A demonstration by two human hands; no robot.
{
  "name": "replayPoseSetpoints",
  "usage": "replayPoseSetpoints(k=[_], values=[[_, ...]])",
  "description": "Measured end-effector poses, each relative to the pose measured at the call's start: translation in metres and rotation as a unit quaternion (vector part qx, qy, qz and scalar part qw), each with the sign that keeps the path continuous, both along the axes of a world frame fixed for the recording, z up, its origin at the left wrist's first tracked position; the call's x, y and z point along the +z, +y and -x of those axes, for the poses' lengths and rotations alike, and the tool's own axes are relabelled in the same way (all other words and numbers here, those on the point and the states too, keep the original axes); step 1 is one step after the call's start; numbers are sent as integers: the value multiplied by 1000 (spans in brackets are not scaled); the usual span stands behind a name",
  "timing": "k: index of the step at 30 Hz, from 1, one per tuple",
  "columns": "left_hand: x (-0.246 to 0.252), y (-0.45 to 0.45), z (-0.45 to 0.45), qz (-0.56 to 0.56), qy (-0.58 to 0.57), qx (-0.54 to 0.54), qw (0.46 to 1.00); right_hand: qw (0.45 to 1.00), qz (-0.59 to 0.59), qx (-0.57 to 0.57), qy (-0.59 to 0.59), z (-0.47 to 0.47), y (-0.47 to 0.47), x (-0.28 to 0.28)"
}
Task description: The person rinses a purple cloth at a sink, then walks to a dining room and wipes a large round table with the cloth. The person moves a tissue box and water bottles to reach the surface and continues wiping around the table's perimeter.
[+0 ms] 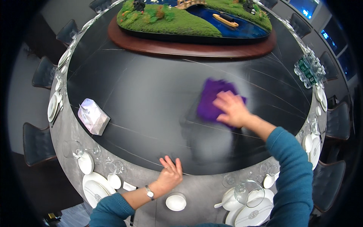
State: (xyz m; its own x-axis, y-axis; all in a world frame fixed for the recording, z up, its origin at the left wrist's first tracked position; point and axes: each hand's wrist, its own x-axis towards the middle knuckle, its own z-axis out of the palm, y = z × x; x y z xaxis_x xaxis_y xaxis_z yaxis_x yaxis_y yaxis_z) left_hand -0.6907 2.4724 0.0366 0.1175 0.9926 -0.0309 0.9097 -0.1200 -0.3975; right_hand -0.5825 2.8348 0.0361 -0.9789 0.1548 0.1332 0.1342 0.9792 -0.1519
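Note:
My right hand [232,109] lies spread and slightly blurred on a purple cloth [208,99], pressing it flat on the dark, veined turntable [147,93] of a large round dining table. At the turntable's near edge rests my left hand [169,175], fingers apart and holding nothing, with a watch on its wrist. Just below that hand, on the grey outer ring of the table, sits a small white bowl [175,202].
A tissue pack [93,117] lies on the turntable's left side. Bottled water [309,69] stands at the right edge. A landscape model [175,25] fills the far middle. White plates [95,193] and stemmed glasses [249,193] line the ring; chairs [38,143] surround it.

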Motion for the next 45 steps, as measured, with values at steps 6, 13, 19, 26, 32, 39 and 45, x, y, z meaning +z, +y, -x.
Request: replayPoseSetpoints(k=[6,13,19,26,32,39,45], values=[[-1,27,-23,-28,-12,-21,999,890,90,-416,-163,94,74,-10],[6,50,-64,-60,-51,-28,997,988,81,-40,-121,221,-84,3],[24,13,1,-59,-218,84,971,995,54,-48,-75,58,-40,-4],[9,27,11,25,-88,-176,980,894,92,-407,-163,-240,59,-2],[3,59,-32,31,-42,-202,978,940,61,-260,-214,-288,28,4],[19,97,-75,51,-124,-175,975,994,95,50,-2,-94,-70,1],[107,73,3,7,-359,-15,933,987,53,-131,-72,-178,-5,8]])
